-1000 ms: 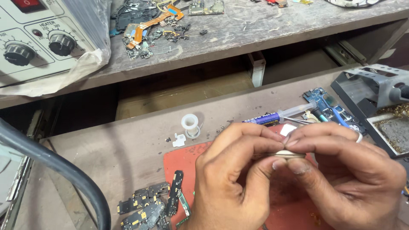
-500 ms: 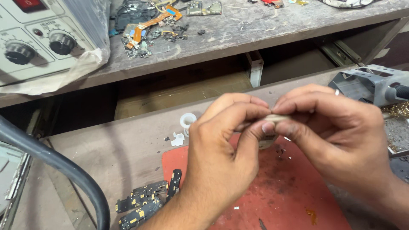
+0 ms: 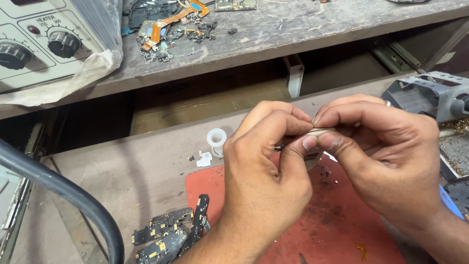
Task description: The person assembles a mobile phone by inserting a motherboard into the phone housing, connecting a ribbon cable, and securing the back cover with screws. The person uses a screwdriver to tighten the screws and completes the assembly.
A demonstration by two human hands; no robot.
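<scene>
Here, small flat part (image 3: 320, 131) between left hand (image 3: 266, 166) and right hand (image 3: 386, 156)

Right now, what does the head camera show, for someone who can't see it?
Two bare hands, left hand and right hand, pinch a small thin flat part between their fingertips above a red rubber work mat. Dark little circuit boards lie beside the mat, and a small white plastic spool stands behind.

This is an electronics repair workshop. A worn grey wooden bench (image 3: 293, 39) carries scattered flex cables and small circuit parts (image 3: 166, 29), a pale heater station with black round knobs (image 3: 44, 44), a red rubber work mat (image 3: 332, 230) and dark phone circuit boards (image 3: 171, 234).
</scene>
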